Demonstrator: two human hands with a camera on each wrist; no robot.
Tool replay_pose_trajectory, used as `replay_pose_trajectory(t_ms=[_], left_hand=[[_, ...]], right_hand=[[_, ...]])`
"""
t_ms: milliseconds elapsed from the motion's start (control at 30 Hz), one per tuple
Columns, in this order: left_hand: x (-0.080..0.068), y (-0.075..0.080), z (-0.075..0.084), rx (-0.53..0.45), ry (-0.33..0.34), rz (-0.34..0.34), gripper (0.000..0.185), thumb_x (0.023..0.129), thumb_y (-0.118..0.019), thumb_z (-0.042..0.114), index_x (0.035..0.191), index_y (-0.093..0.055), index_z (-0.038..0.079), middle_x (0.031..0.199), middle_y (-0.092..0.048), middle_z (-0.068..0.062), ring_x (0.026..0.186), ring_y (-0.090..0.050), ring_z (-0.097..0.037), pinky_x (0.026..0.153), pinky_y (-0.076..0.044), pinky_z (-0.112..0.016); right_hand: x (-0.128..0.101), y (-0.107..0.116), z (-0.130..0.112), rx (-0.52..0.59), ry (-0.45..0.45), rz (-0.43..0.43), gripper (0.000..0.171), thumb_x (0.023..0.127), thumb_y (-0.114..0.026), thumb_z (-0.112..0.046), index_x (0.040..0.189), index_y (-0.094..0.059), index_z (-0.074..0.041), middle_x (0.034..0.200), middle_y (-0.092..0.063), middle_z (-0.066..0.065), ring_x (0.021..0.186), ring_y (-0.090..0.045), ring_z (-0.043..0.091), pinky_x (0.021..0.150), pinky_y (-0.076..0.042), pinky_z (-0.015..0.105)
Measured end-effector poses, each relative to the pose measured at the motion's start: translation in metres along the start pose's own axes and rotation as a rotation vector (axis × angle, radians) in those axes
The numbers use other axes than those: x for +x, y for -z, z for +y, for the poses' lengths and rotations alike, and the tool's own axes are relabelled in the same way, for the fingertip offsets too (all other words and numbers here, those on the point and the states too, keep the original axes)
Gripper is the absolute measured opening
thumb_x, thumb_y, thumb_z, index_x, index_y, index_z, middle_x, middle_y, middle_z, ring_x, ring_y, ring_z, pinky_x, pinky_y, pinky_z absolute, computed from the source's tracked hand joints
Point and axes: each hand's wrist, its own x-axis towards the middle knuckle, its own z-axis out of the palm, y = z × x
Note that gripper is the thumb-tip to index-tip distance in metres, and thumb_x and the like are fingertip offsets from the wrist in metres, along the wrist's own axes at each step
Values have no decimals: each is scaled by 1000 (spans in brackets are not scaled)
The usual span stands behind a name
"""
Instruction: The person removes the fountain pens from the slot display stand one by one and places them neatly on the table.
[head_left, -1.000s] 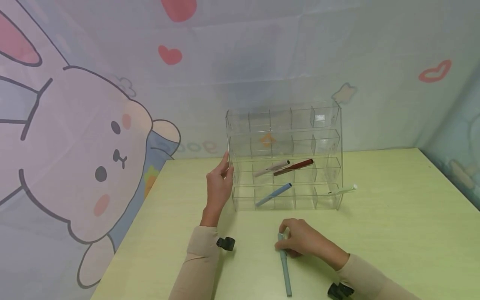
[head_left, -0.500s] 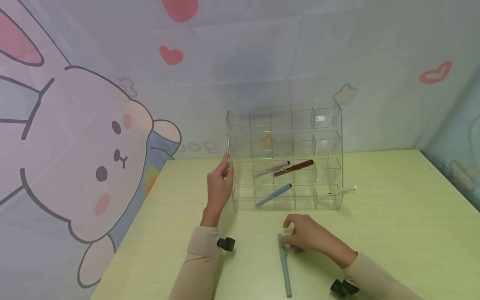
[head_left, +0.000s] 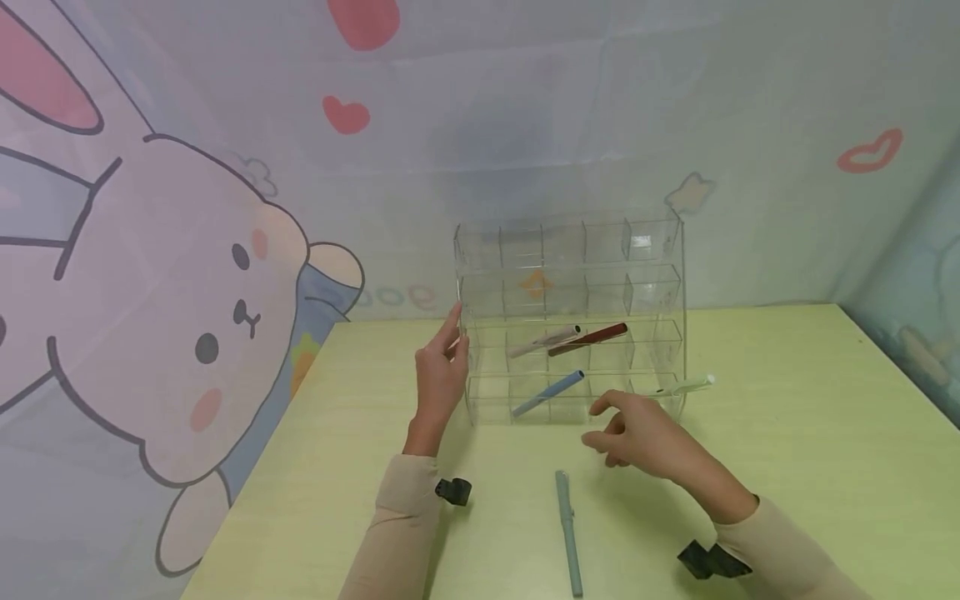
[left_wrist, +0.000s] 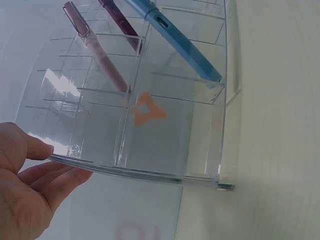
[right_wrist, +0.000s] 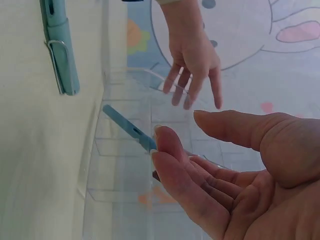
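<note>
A clear acrylic rack (head_left: 645,292) of small compartments stands at the back of the green table. A pink pen (head_left: 545,340), a dark red pen (head_left: 588,337) and a blue pen (head_left: 547,393) lie slanted in it. A pale pen (head_left: 684,386) sticks out at its lower right. My left hand (head_left: 457,332) rests with straight fingers against the rack's left wall (left_wrist: 125,172). My right hand (head_left: 600,429) hovers open and empty in front of the rack. A grey-blue pen (head_left: 567,529) lies on the table just nearer than that hand, also in the right wrist view (right_wrist: 60,50).
The green table (head_left: 810,433) ends at a cartoon-print curtain (head_left: 187,317) along the back and left. Black wrist cameras (head_left: 453,491) sit on both sleeves. Bare tabletop stretches to the right of the rack and along the front.
My right hand has let go of the grey-blue pen and risen toward the rack, fingers spread. The pen stays flat on the table. My left hand has not moved.
</note>
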Motion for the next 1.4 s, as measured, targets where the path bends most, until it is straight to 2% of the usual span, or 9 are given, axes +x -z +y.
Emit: replay_pose_trajectory(t_ms=[433, 533, 633, 767, 833, 933, 1033, 1267, 1400], left_hand=[[-1, 2, 1, 35, -31, -11, 50, 98, -58, -3, 145, -55, 14, 129, -60, -24, 114, -64, -32, 87, -56, -39], [0, 3, 1, 71, -36, -36, 51, 99, -55, -2, 148, -52, 15, 131, -58, -24, 75, -73, -21, 82, -58, -37], [0, 4, 3, 105, -33, -64, 52, 100, -53, -2, 150, -49, 15, 94, -71, -26, 36, -37, -3, 65, -55, -29], [-1, 4, 4, 120, -30, -86, 46, 101, -51, -1, 145, -55, 11, 51, -52, -14, 39, -11, 0, 46, -35, -23], [0, 4, 4, 124, -34, -85, 38, 100, -51, -1, 135, -64, 7, 64, -65, -20, 42, -14, -3, 43, -29, -23], [0, 3, 4, 150, -46, -85, 29, 100, -51, 0, 116, -74, 3, 100, -73, -21, 45, -45, -11, 44, -28, -22], [1, 3, 4, 156, -41, -95, 27, 99, -51, -1, 105, -77, 3, 110, -72, -20, 69, -71, -28, 43, -26, -22], [-1, 5, 4, 115, 18, -133, 29, 96, -49, 0, 91, -76, 3, 113, -71, -19, 52, -60, -37, 37, -17, -20], [-1, 6, 4, 76, 40, -145, 24, 93, -53, 2, 90, -77, 3, 115, -70, -22, 74, -71, -36, 39, -27, -24]], right_hand=[[-3, 12, -9, -29, 11, 30, 45, 94, -72, -23, 126, -55, 4, 83, -70, 3, 68, -70, 18, 66, -57, 35], [-4, 12, -9, -29, 20, 30, 47, 95, -72, -24, 127, -54, 5, 83, -71, 3, 69, -70, 18, 67, -58, 37], [-4, 13, -9, -15, 22, 21, 47, 95, -71, -24, 127, -54, 6, 84, -70, 4, 70, -70, 18, 68, -58, 37], [-2, 16, -6, -15, 29, 40, 46, 95, -71, -24, 127, -55, 4, 83, -70, 3, 70, -70, 18, 68, -58, 36], [-2, 20, -5, -24, 42, 73, 45, 95, -71, -24, 127, -55, 4, 83, -71, 3, 70, -70, 17, 68, -58, 36], [-3, 28, -3, -20, 51, 135, 46, 95, -71, -25, 128, -55, 3, 86, -71, 3, 71, -70, 17, 70, -57, 37], [-6, 35, -2, 1, 43, 175, 49, 95, -71, -27, 130, -53, 3, 90, -71, 5, 74, -70, 18, 73, -58, 37], [-7, 45, -1, 5, 35, 215, 52, 96, -69, -30, 133, -52, 3, 93, -72, 7, 77, -70, 18, 74, -59, 36], [-6, 49, -1, -8, 46, 283, 51, 98, -68, -29, 134, -51, 4, 96, -71, 9, 76, -71, 18, 72, -59, 34]])
